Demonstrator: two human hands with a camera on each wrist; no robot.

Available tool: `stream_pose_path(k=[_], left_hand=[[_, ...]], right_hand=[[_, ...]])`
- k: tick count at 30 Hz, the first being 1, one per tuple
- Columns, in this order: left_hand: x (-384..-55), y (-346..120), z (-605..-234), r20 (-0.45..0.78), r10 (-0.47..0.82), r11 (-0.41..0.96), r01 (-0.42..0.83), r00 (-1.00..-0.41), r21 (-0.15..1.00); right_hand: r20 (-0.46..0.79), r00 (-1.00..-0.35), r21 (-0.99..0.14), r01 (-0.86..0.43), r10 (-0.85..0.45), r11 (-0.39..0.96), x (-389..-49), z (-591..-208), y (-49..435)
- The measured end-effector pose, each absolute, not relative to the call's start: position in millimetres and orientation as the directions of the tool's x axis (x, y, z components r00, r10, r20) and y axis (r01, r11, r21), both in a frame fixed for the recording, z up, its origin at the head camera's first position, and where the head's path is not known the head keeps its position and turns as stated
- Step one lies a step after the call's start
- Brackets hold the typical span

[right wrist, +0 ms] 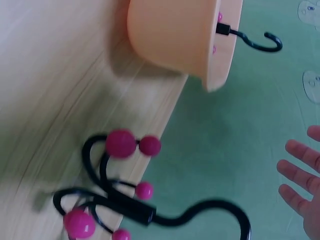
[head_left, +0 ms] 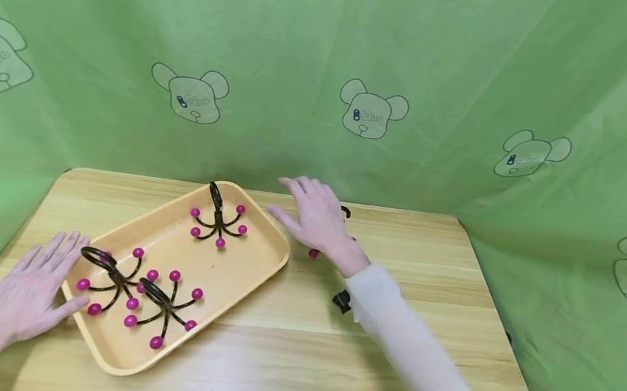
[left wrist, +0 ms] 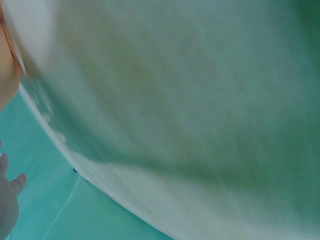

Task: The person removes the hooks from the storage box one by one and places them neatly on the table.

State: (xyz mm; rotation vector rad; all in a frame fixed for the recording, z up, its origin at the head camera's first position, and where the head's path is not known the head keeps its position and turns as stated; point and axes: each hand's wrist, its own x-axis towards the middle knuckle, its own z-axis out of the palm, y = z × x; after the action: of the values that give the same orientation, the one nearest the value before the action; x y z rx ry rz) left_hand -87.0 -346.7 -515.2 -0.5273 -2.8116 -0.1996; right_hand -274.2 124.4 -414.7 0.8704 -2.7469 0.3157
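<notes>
Head view: tan tray [head_left: 254, 255], long axis slanted near-left to far-right, was touched by spread left hand [head_left: 32, 294]; right hand [head_left: 317, 217] was outstretched.

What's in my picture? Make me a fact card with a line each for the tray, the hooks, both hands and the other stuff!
Tray: light orange, slanted on a wooden table
In the tray: three black hooks with pink balls
Outside the tray: one more hook, to its right
Left hand: at the tray's left edge, thumb over the rim
Right hand: near the outside hook, holding nothing
Small black thing: right of the tray; can't tell what
Backdrop: green cloth with animal-head drawings
</notes>
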Motion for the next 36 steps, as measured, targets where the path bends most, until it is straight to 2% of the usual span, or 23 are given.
stream_pose_path(k=[20,36], left_hand=[[-82.5,-348.1,-516.6,0.301,0.339,0.921,0.379,-0.892,0.087],[-85.1,-346.9,-516.8,0.311,0.342,0.918,0.386,-0.887,0.091]], right_hand=[[0.17,-0.804,-0.083,-0.588,-0.569,0.805,-277.8,-434.9,51.4],[0.103,-0.804,-0.048,-0.592,-0.586,0.804,-284.4,-438.4,23.2]])
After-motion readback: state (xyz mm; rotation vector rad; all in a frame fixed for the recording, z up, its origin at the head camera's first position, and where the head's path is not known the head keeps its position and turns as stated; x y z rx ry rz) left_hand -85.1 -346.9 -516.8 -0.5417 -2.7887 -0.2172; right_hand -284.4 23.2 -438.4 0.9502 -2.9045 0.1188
